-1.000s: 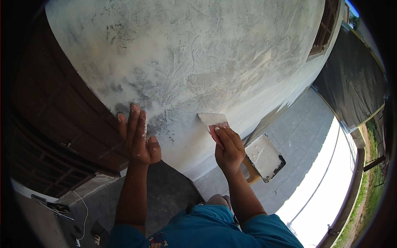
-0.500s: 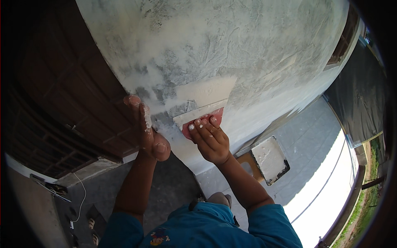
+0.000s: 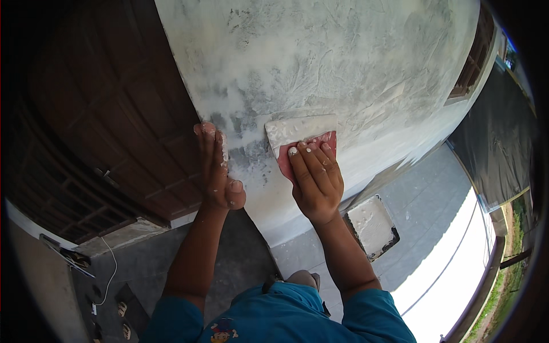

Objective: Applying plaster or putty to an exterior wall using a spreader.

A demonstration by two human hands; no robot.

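My right hand [image 3: 318, 186] grips a putty scraper [image 3: 301, 129] with a red back and a wide pale blade, its fingers pressed flat over the red part. The blade lies against a grey-white wall [image 3: 354, 68] patchily coated with white filler, and putty is smeared along it. White specks dot the fingertips. At the wall's left edge, my left hand [image 3: 218, 171] is held upright with its fingers stretched out and thumb apart. Putty coats the side of its index finger, and nothing is in it.
A dark-rimmed tray of white putty [image 3: 373, 224] stands on the tiled floor [image 3: 420, 188] at the right. Brown panelled doors [image 3: 108, 114] lie left of the wall. A white cable [image 3: 116, 266] and sandals [image 3: 122, 309] are at the lower left. A black sheet [image 3: 494, 131] hangs at far right.
The scraper has moved up the wall and slightly right in the picture, and its blade has turned more level. My left hand has shifted right and a little up along the wall's edge.
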